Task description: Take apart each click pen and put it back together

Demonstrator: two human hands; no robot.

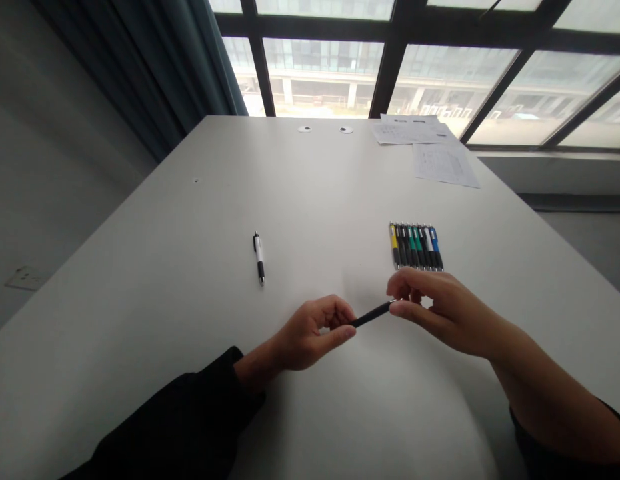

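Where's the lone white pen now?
On the table, left of centre in the head view, the lone white pen lies beyond the left hand, left of the pen row.

Papers (445,162) lie near the window (320,70), whose left borders a bluish curtain (160,67).

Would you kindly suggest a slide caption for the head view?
Left hand and right hand hold a black pen between them, a row of pens lying beyond.
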